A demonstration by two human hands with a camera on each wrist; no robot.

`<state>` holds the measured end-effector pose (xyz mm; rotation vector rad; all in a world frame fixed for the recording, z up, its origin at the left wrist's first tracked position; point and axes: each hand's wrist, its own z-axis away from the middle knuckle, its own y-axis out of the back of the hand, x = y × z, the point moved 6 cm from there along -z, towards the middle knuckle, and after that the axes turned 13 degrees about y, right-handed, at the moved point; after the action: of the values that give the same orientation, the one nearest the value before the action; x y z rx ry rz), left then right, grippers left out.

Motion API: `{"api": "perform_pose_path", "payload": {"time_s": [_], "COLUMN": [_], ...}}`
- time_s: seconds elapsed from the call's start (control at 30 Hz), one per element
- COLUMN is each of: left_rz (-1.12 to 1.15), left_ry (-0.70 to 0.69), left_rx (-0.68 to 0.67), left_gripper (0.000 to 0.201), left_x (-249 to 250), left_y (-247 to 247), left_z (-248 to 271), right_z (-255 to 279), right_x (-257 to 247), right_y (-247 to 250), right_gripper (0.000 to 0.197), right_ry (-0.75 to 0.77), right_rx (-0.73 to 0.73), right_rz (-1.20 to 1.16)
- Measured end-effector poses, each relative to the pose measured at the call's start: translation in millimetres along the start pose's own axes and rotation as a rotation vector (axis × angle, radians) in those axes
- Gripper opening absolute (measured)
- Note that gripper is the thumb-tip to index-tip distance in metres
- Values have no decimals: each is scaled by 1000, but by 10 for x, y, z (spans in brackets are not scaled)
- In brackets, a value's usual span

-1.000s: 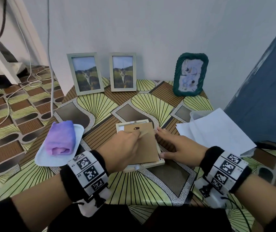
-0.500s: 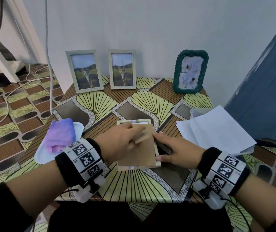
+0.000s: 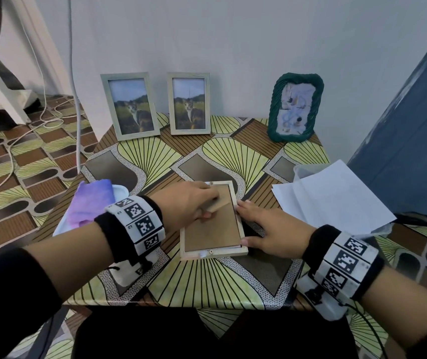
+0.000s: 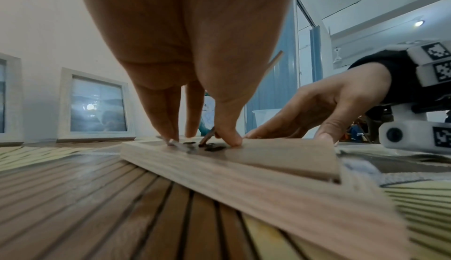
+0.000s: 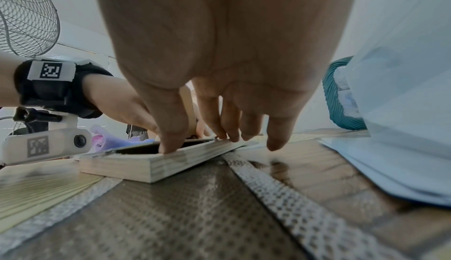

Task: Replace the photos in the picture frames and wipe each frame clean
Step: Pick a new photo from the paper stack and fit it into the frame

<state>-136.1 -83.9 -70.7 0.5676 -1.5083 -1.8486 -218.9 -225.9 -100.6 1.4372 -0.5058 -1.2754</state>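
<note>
A light wooden picture frame (image 3: 213, 253) lies face down mid-table, its brown backing board (image 3: 212, 229) set inside it. My left hand (image 3: 207, 203) reaches over the far left part. Its straight fingertips (image 4: 171, 135) press down by a small metal tab (image 4: 179, 145), and the thumb presses on the board. The board's stand flap (image 3: 217, 205) tilts up beside the thumb. My right hand (image 3: 242, 221) lies along the frame's right rail (image 5: 195, 149) with its fingers straight and its thumb (image 5: 171, 142) on the near corner. Whatever photo is under the board is hidden.
Two pale frames with cat photos (image 3: 132, 106) (image 3: 189, 103) and a green rope-edged frame (image 3: 295, 107) stand against the back wall. A purple cloth (image 3: 90, 200) lies on a white tray (image 3: 121, 190) at the left. White sheets (image 3: 334, 195) cover a clear tub (image 3: 308, 169) at the right.
The backing board lay skewed across the frame; now it sits squarely inside it. My left hand has shifted toward the frame's far left corner. The right hand stays on the right rail.
</note>
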Motion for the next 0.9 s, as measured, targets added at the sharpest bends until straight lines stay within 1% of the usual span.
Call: {"api": "perform_pose_path", "payload": {"time_s": [0.2, 0.27, 0.3, 0.37, 0.43, 0.5, 0.53, 0.6, 0.67, 0.73, 0.8, 0.9], "left_rz": [-2, 10, 26, 53, -18, -104, -134, -192, -240, -259, -217, -91], "left_ry": [-20, -8, 0, 15, 7, -13, -39, -85, -81, -58, -42, 7], "left_rx": [8, 13, 5, -64, -188, -271, -277, -257, -226, -159, -68, 77], "left_gripper": [27, 35, 43, 64, 80, 79, 75, 68, 64, 63, 62, 64], "left_x": [-16, -42, -62, -118, -156, -175, -168, -133, -107, -90, -83, -183], "left_y": [16, -3, -14, -63, -161, -250, -276, -306, -335, -343, -341, -299], "left_z": [-20, -33, -30, -17, 18, 75, 92, 110, 121, 144, 189, 305], "right_z": [-3, -8, -13, -31, -40, -41, -40, -36, -34, -37, -27, 37], "right_x": [-7, -17, -25, -38, -40, -39, -37, -32, -27, -24, -23, -31], "right_y": [29, 38, 39, 41, 46, 43, 38, 31, 27, 24, 30, 106], "right_gripper": [83, 83, 83, 83, 82, 81, 82, 82, 81, 81, 81, 77], "right_ry": [-12, -14, -13, -14, -25, -41, -49, -61, -68, -73, -73, -68], "right_rx": [-4, 1, 0, 3, 11, 16, 17, 17, 19, 22, 38, 122], "right_rz": [22, 23, 27, 41, 53, 56, 57, 64, 73, 77, 79, 34]}}
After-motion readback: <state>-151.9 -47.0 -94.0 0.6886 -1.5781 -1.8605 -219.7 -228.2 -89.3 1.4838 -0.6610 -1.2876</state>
